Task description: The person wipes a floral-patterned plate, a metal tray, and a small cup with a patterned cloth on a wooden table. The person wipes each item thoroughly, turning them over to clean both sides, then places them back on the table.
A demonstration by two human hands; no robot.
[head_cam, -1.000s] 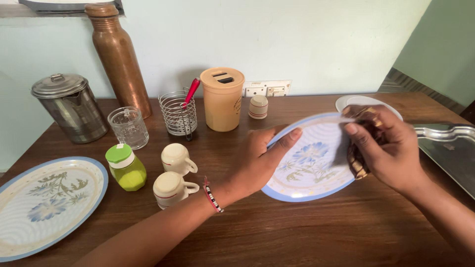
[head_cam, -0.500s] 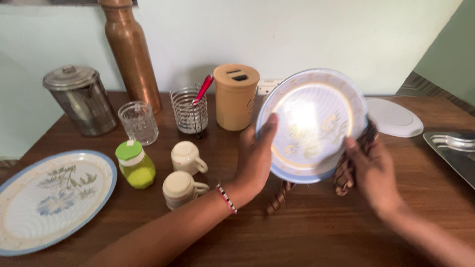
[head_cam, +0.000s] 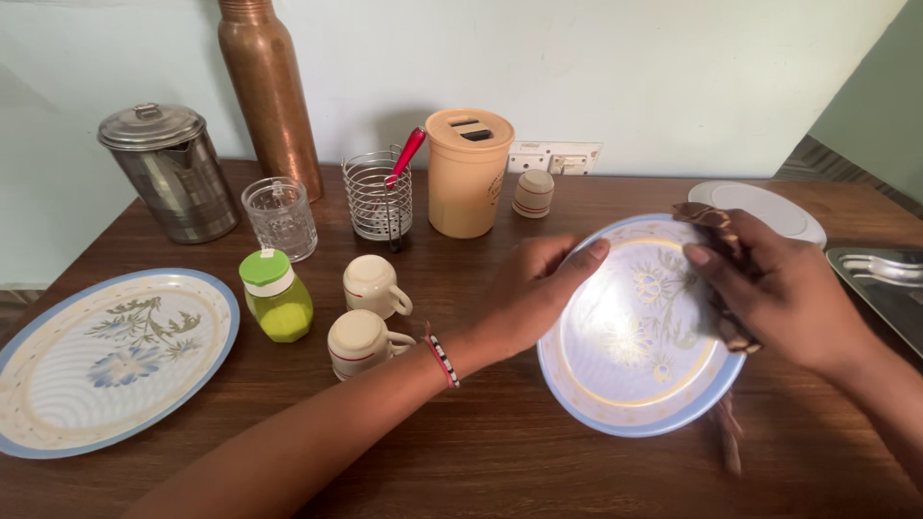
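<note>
A round floral plate with a blue rim (head_cam: 625, 356) is tilted just above the wooden table (head_cam: 500, 452). My left hand (head_cam: 534, 293) grips its left edge, thumb lying over the rim. My right hand (head_cam: 784, 288) holds a brown patterned cloth (head_cam: 721, 231) pressed against the plate's right side; part of the cloth hangs below the plate. A beaded band circles my left wrist.
An oval floral platter (head_cam: 106, 356) lies at the left. Two upturned cups (head_cam: 370, 312), a green-capped bottle (head_cam: 276, 296), a glass (head_cam: 280, 219), a steel jug (head_cam: 171, 173), a copper bottle (head_cam: 269, 91), a wire holder (head_cam: 378, 197), a tan canister (head_cam: 468, 173), a white plate (head_cam: 769, 207) and a steel tray (head_cam: 889, 284) stand around.
The plate was lifted upright and turned, then lowered again towards the table. My right hand with the cloth moved from behind the plate back onto its right side.
</note>
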